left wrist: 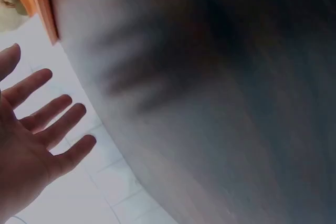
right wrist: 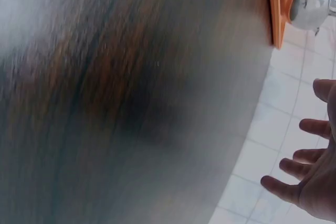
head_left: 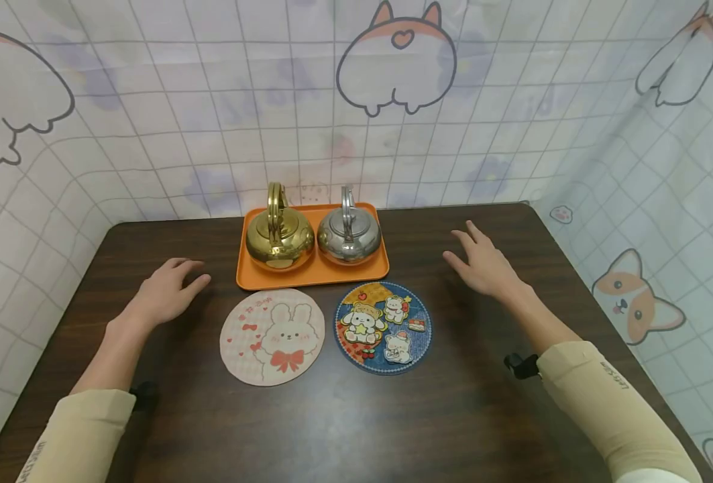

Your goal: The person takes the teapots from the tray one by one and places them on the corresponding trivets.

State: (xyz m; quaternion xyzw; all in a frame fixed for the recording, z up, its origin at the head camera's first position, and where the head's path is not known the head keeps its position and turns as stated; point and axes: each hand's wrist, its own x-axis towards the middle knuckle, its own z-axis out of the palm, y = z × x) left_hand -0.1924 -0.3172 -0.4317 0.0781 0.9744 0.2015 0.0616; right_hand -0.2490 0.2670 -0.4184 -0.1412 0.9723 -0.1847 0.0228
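Note:
Over the left side of the table, my left hand (head_left: pixel 166 292) holds nothing, its fingers spread in the left wrist view. My right hand (head_left: pixel 483 265) hovers on the opposite side, fingers apart and likewise holding nothing. Between them, at the back, an orange tray (head_left: pixel 314 276) bears a gold kettle (head_left: pixel 280 241) on its left and a silver kettle (head_left: pixel 349 236) on its right, both with raised handles. In front of the tray lie two round mats: a pink rabbit mat (head_left: pixel 247 359) nearer the left hand and a blue cartoon mat (head_left: pixel 413 349) nearer the right.
The dark wooden table (head_left: pixel 308 429) has rounded back corners. A white grid-patterned curtain (head_left: pixel 241 114) with cartoon corgis hangs right behind it and along both sides. Black straps (head_left: pixel 520 366) show near the sleeve cuffs.

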